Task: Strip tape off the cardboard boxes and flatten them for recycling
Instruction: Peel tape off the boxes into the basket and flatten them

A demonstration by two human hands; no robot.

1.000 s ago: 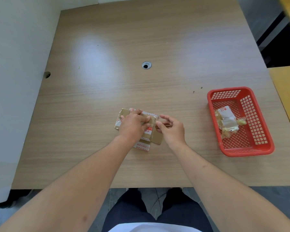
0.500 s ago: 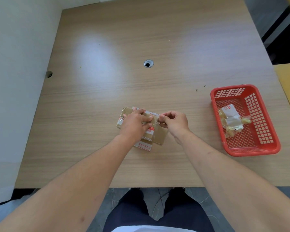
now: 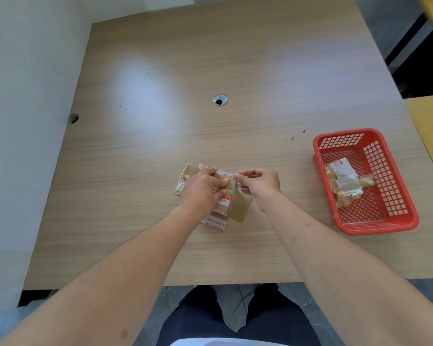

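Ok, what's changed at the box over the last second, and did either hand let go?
The right hand has lifted from the box's right end and curled into a pinch at its top right corner, apparently pulling clear tape away. Neither hand let go: the left hand still presses the cardboard box onto the table. The red basket and its tape scraps are as before.

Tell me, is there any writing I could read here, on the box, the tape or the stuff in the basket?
Tape flap at the box's near edge: red Chinese characters, too blurred to read.
Tape on top of the box: red print, mostly hidden by the left hand and right hand, unreadable.
White scrap in the basket: small red mark, too small to read.
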